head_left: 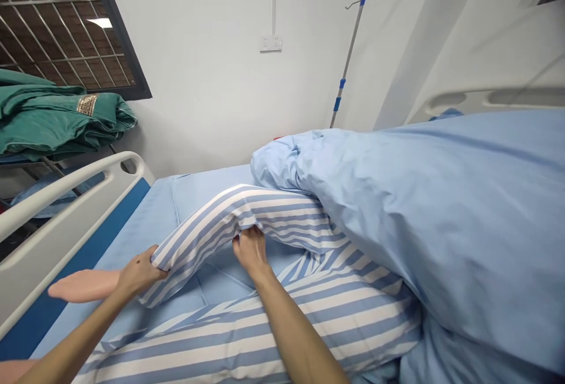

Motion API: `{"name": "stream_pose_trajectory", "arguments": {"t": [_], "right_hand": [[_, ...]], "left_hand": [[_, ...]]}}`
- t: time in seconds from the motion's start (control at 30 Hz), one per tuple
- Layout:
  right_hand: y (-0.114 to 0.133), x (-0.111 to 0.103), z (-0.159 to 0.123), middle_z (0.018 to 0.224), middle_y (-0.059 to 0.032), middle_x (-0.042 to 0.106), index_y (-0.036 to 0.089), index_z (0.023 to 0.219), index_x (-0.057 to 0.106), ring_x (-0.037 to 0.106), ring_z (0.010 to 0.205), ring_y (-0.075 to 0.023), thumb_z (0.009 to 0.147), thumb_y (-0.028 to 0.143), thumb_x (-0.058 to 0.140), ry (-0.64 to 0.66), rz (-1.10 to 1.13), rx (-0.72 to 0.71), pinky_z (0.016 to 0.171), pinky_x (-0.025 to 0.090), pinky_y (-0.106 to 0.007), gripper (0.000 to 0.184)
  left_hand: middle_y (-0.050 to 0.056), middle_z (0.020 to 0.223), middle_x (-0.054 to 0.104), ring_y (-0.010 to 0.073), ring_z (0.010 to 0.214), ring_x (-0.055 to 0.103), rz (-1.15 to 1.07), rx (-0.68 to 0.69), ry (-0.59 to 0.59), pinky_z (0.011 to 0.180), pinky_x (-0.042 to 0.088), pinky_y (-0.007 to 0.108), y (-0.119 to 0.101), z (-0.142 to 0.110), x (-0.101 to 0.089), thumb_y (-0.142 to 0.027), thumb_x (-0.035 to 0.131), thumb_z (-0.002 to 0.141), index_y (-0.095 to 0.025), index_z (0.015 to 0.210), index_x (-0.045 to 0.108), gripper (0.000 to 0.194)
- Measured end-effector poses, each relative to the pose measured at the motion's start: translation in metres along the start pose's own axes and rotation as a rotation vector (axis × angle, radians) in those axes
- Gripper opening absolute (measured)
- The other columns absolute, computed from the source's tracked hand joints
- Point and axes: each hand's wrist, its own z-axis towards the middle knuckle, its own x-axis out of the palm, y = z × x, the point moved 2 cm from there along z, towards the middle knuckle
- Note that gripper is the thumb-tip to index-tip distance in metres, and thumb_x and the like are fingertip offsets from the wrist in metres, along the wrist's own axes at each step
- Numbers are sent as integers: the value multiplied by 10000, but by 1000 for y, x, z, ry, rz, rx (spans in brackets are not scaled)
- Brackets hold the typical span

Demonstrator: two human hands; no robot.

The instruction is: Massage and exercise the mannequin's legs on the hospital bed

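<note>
A blue-and-white striped trouser leg [247, 219] lies bent on a light blue bed sheet [154, 219]. My left hand [139, 271] is closed on the leg's cuff at the lower left. A pale mannequin foot [82, 285] sticks out of that cuff to the left. My right hand [249, 250] pinches the striped cloth under the raised knee part. A second striped trouser leg [273, 331] stretches across the bottom of the view, under my right forearm.
A crumpled light blue duvet [441, 219] covers the right half of the bed. A white and blue bed rail [66, 219] runs along the left. Folded green cloth [57, 119] lies on a rack at the left. An IV pole [348, 60] stands against the white wall.
</note>
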Motion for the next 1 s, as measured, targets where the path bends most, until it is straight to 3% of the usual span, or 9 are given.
{"name": "stream_pose_trajectory", "arguments": {"t": [0.13,0.27,0.53,0.67,0.8,1.0], "right_hand": [[-8,-8,3,1103,-152,571,111,1040,560,494,1069,-260,771,205,498,-174,-5,29,934,376,-357,292],[-13,-10,4,1162,-165,529,97,1092,525,449,1123,-270,757,181,489,-228,-9,44,954,365,-376,347],[-14,-9,4,1140,-177,537,75,1113,507,464,1098,-271,762,179,471,-222,7,28,946,372,-373,368],[-14,-11,4,1083,-166,561,85,1089,516,495,1052,-265,774,185,457,-168,-5,33,909,389,-357,335],[-11,-7,1,1050,-164,594,97,1129,508,545,999,-254,816,208,435,1,-35,35,861,402,-329,340],[-3,4,-12,1021,-187,638,101,1089,577,598,952,-268,852,275,402,314,-83,4,821,411,-328,343]], "left_hand": [[9,887,658,233,833,607,-202,-62,-52,605,429,268,-38,-2,8,-399,564,626,-284,1020,520,413],[13,888,657,227,818,607,-291,-76,-74,594,424,266,-65,-7,28,-406,560,645,-283,1032,516,408],[15,890,651,231,830,601,-259,-84,-96,627,425,278,-64,-7,40,-413,564,656,-274,1010,507,385],[10,886,649,217,832,603,-222,-53,-87,635,420,261,-53,-8,37,-399,561,658,-272,993,499,364],[-1,858,651,218,809,608,-102,-83,-42,607,401,253,-20,-15,22,-358,559,635,-282,983,496,362],[54,966,663,274,862,612,222,-57,-43,635,400,298,31,-27,-41,-349,548,609,-263,1032,485,436]]}}
